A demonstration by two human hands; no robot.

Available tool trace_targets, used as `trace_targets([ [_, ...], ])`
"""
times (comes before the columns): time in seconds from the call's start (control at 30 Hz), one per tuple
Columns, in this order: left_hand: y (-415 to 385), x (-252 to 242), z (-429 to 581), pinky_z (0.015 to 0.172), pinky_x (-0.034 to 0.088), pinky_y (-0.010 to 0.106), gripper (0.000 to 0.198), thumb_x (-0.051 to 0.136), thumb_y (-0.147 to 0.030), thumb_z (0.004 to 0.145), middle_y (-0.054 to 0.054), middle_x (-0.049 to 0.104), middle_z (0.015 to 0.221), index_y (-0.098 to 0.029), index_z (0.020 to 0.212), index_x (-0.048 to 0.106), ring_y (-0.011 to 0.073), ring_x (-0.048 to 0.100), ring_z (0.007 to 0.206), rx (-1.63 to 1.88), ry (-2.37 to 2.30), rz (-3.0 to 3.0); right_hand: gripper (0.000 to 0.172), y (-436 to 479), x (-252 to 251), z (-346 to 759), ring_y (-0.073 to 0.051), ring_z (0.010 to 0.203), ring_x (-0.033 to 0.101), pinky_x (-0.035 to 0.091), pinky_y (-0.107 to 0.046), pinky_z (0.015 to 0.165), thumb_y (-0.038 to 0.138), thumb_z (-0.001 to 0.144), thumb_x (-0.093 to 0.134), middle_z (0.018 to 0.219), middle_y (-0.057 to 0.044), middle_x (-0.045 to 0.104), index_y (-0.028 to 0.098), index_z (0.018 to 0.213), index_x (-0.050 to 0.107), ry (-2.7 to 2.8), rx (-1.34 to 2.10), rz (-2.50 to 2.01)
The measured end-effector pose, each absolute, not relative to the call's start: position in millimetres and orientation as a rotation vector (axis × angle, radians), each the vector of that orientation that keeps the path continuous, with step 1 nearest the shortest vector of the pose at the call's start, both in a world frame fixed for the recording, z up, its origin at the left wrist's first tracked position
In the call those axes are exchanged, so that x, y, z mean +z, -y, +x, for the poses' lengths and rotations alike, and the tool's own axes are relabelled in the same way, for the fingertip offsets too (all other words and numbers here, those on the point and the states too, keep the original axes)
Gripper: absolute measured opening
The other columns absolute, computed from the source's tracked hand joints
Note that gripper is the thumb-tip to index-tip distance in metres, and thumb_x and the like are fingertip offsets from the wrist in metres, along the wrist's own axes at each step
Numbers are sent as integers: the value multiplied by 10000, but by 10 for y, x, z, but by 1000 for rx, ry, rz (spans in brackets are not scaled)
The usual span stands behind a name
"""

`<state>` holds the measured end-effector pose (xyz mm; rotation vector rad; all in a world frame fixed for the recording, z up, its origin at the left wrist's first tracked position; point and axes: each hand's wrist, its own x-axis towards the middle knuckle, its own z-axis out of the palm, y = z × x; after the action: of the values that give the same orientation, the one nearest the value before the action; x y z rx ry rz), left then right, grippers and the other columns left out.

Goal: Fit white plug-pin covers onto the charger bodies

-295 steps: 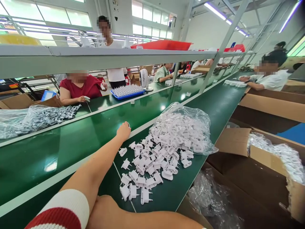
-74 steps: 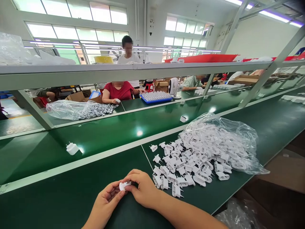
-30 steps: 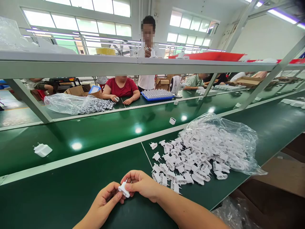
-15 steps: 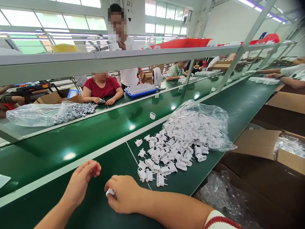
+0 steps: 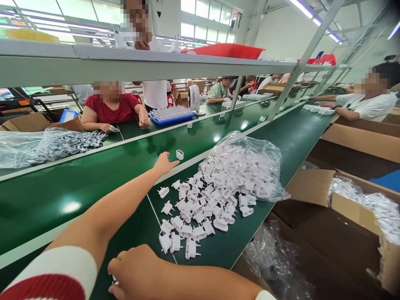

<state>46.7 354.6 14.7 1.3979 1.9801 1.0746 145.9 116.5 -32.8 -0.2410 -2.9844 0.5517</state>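
My left hand [image 5: 164, 164] is stretched over the green belt, thumb and fingers apart. Just beyond its fingertips lies a small white plug housing [image 5: 179, 154], with a slight gap that I cannot judge exactly. Low in the view, my right hand [image 5: 136, 268] is curled over a white plug piece [image 5: 114, 280]; only a bit of that piece shows between the fingers. Right of my hands spreads a heap of white two-pin plug pieces [image 5: 200, 208], spilling from a clear plastic bag [image 5: 265, 156] on the green worktop.
A shelf [image 5: 156, 64] crosses above the belt [image 5: 103, 177]. Across it, a person in a red top [image 5: 109, 110] sits near a blue tray [image 5: 171, 120] and a fan [image 5: 194, 99]. Open cardboard boxes [image 5: 312, 187] and crumpled plastic [image 5: 275, 254] lie right of the worktop edge.
My left hand has reached forward and right, from above the worktop to the plug housing on the belt. In the view, my right hand sits lower and further left, still curled around its piece.
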Motion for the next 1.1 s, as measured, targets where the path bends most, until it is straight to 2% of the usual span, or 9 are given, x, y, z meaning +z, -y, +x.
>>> trace_targets([
  [0.2,-4130,-24,775,951,571,480,406,657,-363,977,126,608,1327,-161,1323,594,268,637,1142,969,-2135,1276,102,-1199,-470,1345,-193,764,706,462,-260,535,338,862,665,892,51,784,313,773,708,2987,684,-182],
  [0.3,-4156,-82,813,950,572,476,390,648,-362,983,123,612,1321,-164,1315,599,264,639,1136,953,-2140,1252,145,-1230,-434,1352,-173,784,708,483,-256,608,248,815,684,894,102,784,385,785,721,2959,694,-194],
  [0.4,-3936,-71,732,949,573,473,381,645,-360,985,122,613,1321,-166,1311,603,261,640,1134,1003,-2066,1248,93,-1235,-351,1412,-195,754,705,488,-271,569,332,836,641,982,44,793,349,868,727,2948,697,-162],
  [0.47,-3642,-28,597,948,574,472,376,643,-358,987,122,615,1318,-165,1307,605,259,641,1129,1056,-1992,1218,207,-1233,-277,1466,-225,735,700,496,-303,539,367,845,599,1013,-34,782,266,985,713,2962,672,-156],
  [0.6,-2710,88,147,856,599,415,354,637,-373,990,104,651,1210,-149,1264,616,224,669,1010,1197,-1843,987,310,-1278,-101,1560,-281,828,701,541,-387,652,286,832,581,1016,-128,730,135,1093,650,2910,635,-468],
  [0.73,-1479,181,-293,552,483,210,311,495,-257,1009,107,700,1050,-94,1239,626,94,547,630,1393,-1703,621,284,-1391,-4,1549,-200,907,662,512,-361,834,307,940,528,1074,-62,703,217,1193,623,2254,1253,-731],
  [0.8,-877,206,-363,501,426,186,368,508,-221,952,133,718,1099,-83,1274,623,86,513,609,1489,-1645,484,255,-1422,0,1513,-133,734,592,482,-276,718,328,908,582,861,2,655,215,1130,636,1841,1780,-691],
  [0.9,-160,196,-232,543,461,201,465,639,-300,893,160,724,1185,-108,1316,618,127,581,722,1554,-1549,331,304,-1395,12,1505,-84,559,469,409,-229,561,374,887,565,749,40,568,200,1129,623,1695,2066,-645],
  [1.1,412,-6,167,729,508,250,535,782,-448,852,116,717,1270,-191,1269,569,163,649,893,1521,-1545,481,332,-1222,145,1647,-74,558,529,454,-246,578,379,821,728,787,38,614,217,1102,657,1449,2412,-502],
])
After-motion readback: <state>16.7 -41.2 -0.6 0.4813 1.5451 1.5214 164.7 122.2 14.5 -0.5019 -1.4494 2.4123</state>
